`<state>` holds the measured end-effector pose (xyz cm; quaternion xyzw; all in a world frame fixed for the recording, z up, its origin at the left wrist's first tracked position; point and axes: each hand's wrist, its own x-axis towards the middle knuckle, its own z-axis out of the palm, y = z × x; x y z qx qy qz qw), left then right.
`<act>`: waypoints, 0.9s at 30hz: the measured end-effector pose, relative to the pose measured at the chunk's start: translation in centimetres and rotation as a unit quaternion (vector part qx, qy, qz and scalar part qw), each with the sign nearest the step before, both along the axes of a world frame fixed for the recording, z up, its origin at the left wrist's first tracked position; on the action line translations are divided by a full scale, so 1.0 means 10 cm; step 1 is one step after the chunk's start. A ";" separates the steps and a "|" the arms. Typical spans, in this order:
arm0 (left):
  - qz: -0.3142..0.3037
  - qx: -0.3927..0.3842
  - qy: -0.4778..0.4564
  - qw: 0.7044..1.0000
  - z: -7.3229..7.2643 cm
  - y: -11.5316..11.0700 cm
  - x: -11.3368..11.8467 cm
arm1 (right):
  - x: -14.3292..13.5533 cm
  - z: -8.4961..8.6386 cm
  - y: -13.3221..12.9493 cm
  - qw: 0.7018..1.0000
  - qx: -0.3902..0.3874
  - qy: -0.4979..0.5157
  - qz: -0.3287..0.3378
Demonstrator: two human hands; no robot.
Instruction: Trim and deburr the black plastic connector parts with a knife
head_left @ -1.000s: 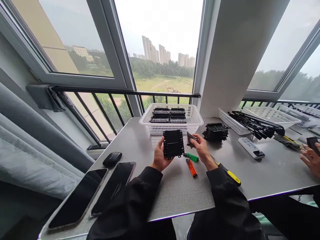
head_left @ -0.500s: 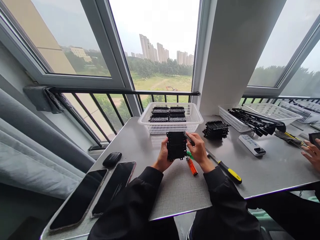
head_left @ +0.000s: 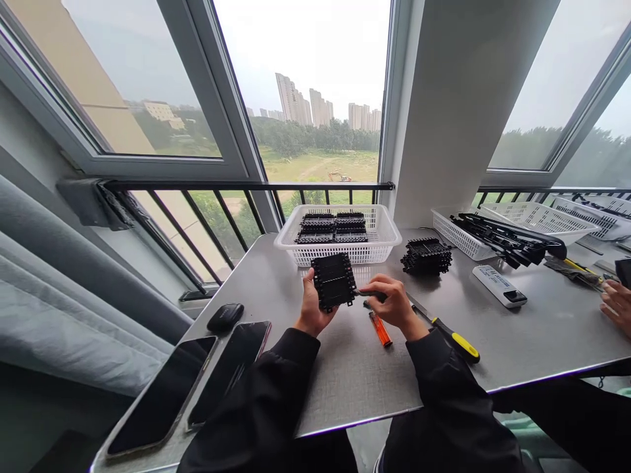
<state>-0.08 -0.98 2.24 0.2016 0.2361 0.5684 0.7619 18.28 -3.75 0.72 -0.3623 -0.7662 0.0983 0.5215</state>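
Upright above the table, a flat black plastic part with toothed side edges is gripped by my left hand, thumb along its left edge. My right hand is closed around a slim dark tool. The tool's tip meets the part's right edge; my fingers cover most of the tool, so its exact kind is hidden. Below my right hand lies a small orange object, like a lighter. A tool with a yellow and black handle rests beside my right forearm.
A white basket holding several similar black parts stands ahead, with a stack of black parts to its right. Two phones and a black case lie left. A white device and a co-worker's hand are right.
My left hand has shifted slightly left and tilted the black part. The tool in my right hand has moved from the part's upper right corner down to its lower right edge.
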 end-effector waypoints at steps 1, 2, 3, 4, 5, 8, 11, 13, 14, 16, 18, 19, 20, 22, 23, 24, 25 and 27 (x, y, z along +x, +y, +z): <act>-0.017 0.000 0.006 1.000 0.00 -0.01 0.01 | 0.01 0.00 0.01 0.999 0.009 0.031 -0.030; -0.040 0.000 0.015 0.999 -0.01 -0.02 0.02 | 0.02 0.01 0.03 0.996 0.017 0.055 -0.062; -0.064 0.001 0.024 0.998 -0.02 -0.03 0.04 | 0.02 0.01 0.04 0.993 0.022 0.069 -0.089; -0.087 0.002 0.035 0.996 -0.02 -0.05 0.07 | 0.02 0.01 0.06 0.991 0.022 0.071 -0.108; -0.106 0.004 0.044 0.993 -0.03 -0.07 0.09 | 0.02 0.00 0.07 0.991 0.018 0.063 -0.116; -0.115 0.012 0.059 0.992 -0.05 -0.09 0.14 | 0.01 -0.03 0.09 0.995 0.001 0.016 -0.098; -0.063 0.019 0.046 0.997 -0.05 -0.06 0.11 | -0.02 -0.03 0.04 0.999 -0.014 -0.038 -0.035; -0.018 0.019 0.031 0.999 -0.04 -0.03 0.06 | -0.03 -0.02 -0.01 0.997 -0.028 -0.073 0.014; -0.003 0.017 0.026 1.000 -0.03 -0.02 0.04 | -0.03 -0.01 -0.03 0.996 -0.033 -0.081 0.032; 0.000 0.010 0.027 1.000 -0.02 -0.01 0.02 | -0.03 0.00 -0.05 0.997 -0.026 -0.064 0.038; -0.030 0.004 0.041 0.999 -0.02 -0.03 0.03 | -0.02 0.00 -0.04 1.000 -0.002 -0.010 -0.004; -0.049 0.005 0.050 0.998 -0.02 -0.04 0.05 | -0.02 0.00 -0.02 0.999 0.011 0.017 -0.039; -0.067 0.007 0.060 0.996 -0.03 -0.06 0.08 | -0.01 0.00 0.00 0.996 0.019 0.037 -0.075; -0.092 0.017 0.078 0.993 -0.05 -0.10 0.13 | 0.01 -0.02 0.04 0.991 0.021 0.046 -0.126; -0.096 0.023 0.084 0.992 -0.06 -0.11 0.16 | 0.01 -0.03 0.06 0.990 0.017 0.037 -0.135; -0.096 0.028 0.089 0.991 -0.07 -0.13 0.18 | 0.01 -0.04 0.07 0.991 0.012 0.024 -0.133; -0.092 0.031 0.091 0.991 -0.07 -0.13 0.19 | 0.00 -0.05 0.07 0.992 0.008 0.007 -0.123; -0.074 0.033 0.086 0.993 -0.06 -0.13 0.18 | -0.01 -0.05 0.06 0.995 0.001 -0.027 -0.091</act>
